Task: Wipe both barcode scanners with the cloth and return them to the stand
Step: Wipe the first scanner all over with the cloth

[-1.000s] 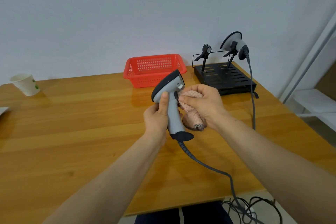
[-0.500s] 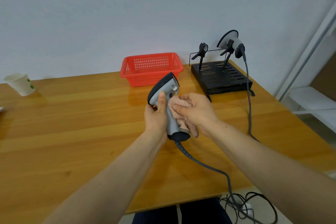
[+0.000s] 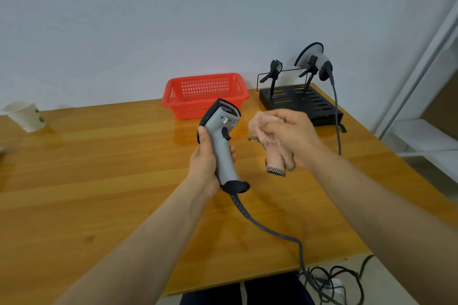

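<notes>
Scanner point(image 3: 223, 146): grey, black head and trigger, label too blurred to read; gripped upright by left hand point(image 3: 205, 161). Cloth point(image 3: 270, 148): pink, bunched in right hand point(image 3: 295, 136), apart from scanner. Second scanner point(image 3: 313, 57): on stand point(image 3: 302, 104), beyond right hand.

At the worktop's point(image 3: 99, 168) far edge, a basket point(image 3: 198, 106) sits left of the stand point(image 3: 302, 101), which fills the far right corner with a scanner point(image 3: 314, 57) hung on its right-hand holder. A cup point(image 3: 26, 116) stands at the far left corner. Above the worktop's middle, the left grip point(image 3: 205, 163) holds the second scanner point(image 3: 223, 136), with the cloth point(image 3: 270, 138) in the right grip point(image 3: 295, 136) just to its right, not touching it. The cable point(image 3: 272, 233) trails over the near edge.
</notes>
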`<state>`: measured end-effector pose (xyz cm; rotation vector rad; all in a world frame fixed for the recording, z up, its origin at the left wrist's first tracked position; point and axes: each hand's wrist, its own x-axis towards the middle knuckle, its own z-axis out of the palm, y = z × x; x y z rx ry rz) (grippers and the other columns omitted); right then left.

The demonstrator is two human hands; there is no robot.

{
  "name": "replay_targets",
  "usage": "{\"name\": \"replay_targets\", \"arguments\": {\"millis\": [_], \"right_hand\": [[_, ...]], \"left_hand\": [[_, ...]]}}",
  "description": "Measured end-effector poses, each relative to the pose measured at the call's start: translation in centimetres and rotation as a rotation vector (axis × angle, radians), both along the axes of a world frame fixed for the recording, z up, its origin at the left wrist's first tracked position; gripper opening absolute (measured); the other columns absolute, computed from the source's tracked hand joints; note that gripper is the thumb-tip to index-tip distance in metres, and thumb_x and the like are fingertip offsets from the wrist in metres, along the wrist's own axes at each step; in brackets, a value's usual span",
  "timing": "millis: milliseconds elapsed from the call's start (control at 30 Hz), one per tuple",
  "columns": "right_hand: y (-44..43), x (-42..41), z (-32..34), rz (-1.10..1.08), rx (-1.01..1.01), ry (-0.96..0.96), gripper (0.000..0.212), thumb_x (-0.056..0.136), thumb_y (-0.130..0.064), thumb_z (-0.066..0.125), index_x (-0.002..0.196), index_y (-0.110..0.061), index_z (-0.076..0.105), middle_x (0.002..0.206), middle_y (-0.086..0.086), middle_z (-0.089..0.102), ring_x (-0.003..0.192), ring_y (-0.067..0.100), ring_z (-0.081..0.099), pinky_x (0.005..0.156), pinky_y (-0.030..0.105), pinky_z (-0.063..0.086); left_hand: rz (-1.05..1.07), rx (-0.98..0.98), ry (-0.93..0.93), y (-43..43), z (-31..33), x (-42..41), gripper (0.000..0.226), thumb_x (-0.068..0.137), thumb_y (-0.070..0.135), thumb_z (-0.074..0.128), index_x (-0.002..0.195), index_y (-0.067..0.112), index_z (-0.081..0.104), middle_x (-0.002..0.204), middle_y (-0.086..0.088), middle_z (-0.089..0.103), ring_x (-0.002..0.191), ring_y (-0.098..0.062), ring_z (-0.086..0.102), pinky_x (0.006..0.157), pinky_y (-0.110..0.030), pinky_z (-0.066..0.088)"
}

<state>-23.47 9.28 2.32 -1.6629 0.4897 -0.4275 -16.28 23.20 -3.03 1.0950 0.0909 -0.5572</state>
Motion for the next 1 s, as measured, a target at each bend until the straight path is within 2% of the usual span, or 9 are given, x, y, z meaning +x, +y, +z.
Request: {"name": "replay_targets", "arguments": {"millis": [100,167,267,367,433,533,600,700,1000], "right_hand": [[0.2,0.1,0.8,0.055,-0.07,-0.063,0.033,0.081,0.005,0.052,0.09,-0.02,0.071,0.092,-0.002,0.069,0.078,0.01,0.064,0.057,0.021,0.054],[0.4,0.0,0.9,0.084,-0.104,-0.049,0.025,0.083,0.001,0.054,0.089,-0.017,0.07,0.086,-0.007,0.068,0.073,0.004,0.061,0.052,0.012,0.049],[-0.2,-0.1,0.2,0.073,-0.113,-0.005,0.009,0.08,-0.015,0.07,0.078,-0.023,0.067,0.078,-0.007,0.067,0.077,0.01,0.063,0.066,0.022,0.054],[-0.6,0.0,-0.4,0.031,-0.272,0.048,0.009,0.072,-0.033,0.075,0.077,-0.03,0.069,0.1,-0.004,0.067,0.1,0.018,0.061,0.088,0.043,0.051],[-0.7,0.0,-0.4,0.028,-0.394,0.014,0.012,0.075,-0.026,0.074,0.087,-0.025,0.073,0.11,-0.002,0.061,0.107,0.019,0.055,0.093,0.045,0.047],[-0.2,-0.1,-0.1,0.066,-0.432,-0.061,0.024,0.078,-0.009,0.072,0.1,-0.018,0.071,0.097,-0.003,0.065,0.087,0.007,0.06,0.09,0.038,0.051],[0.2,-0.1,0.0,0.035,-0.482,-0.101,0.022,0.074,-0.012,0.075,0.092,-0.025,0.071,0.086,-0.006,0.068,0.069,-0.001,0.055,0.077,0.03,0.053],[0.8,0.2,-0.1,0.0,-0.576,-0.13,0.009,0.074,-0.021,0.077,0.076,-0.026,0.07,0.069,-0.014,0.063,0.054,-0.007,0.051,0.058,0.014,0.04],[1.6,0.5,-1.0,0.034,-0.709,-0.072,0.008,0.081,-0.027,0.07,0.084,-0.021,0.074,0.069,-0.019,0.053,0.057,-0.004,0.047,0.057,0.007,0.033]], "left_hand": [[-0.08,-0.071,0.096,0.3,0.0,-0.2,0.082,0.072,0.082,0.037,0.095,0.009,0.066,0.063,-0.004,0.06,0.053,-0.015,0.056,0.054,-0.026,0.051],[-0.095,-0.089,0.13,0.4,-0.1,-0.4,0.084,0.068,0.087,0.036,0.089,0.011,0.066,0.061,-0.003,0.058,0.051,-0.015,0.054,0.051,-0.024,0.05],[-0.095,-0.127,0.16,0.8,-0.3,-0.5,0.082,0.068,0.087,0.039,0.088,0.011,0.063,0.061,-0.003,0.056,0.05,-0.015,0.054,0.05,-0.024,0.05],[-0.117,-0.156,0.149,1.4,-0.5,-0.4,0.075,0.076,0.079,0.042,0.093,0.01,0.065,0.064,-0.004,0.055,0.051,-0.016,0.054,0.049,-0.025,0.049],[-0.143,-0.14,0.111,1.6,-0.6,-0.4,0.07,0.08,0.075,0.042,0.092,0.01,0.067,0.066,-0.006,0.056,0.051,-0.017,0.054,0.049,-0.025,0.049],[-0.17,-0.123,0.062,1.4,-0.6,-0.8,0.068,0.082,0.072,0.041,0.089,0.01,0.069,0.068,-0.007,0.056,0.05,-0.018,0.053,0.048,-0.025,0.049],[-0.176,-0.116,0.057,1.2,-0.4,-1.1,0.068,0.083,0.072,0.04,0.08,0.011,0.072,0.066,-0.007,0.058,0.05,-0.017,0.053,0.048,-0.024,0.049],[-0.161,-0.11,0.065,1.0,-0.3,-1.4,0.07,0.082,0.072,0.04,0.067,0.013,0.073,0.062,-0.006,0.059,0.049,-0.017,0.053,0.048,-0.024,0.048],[-0.148,-0.103,0.031,0.8,-0.4,-2.1,0.07,0.085,0.069,0.038,0.058,0.015,0.072,0.056,-0.005,0.059,0.043,-0.016,0.052,0.045,-0.022,0.046]]}}
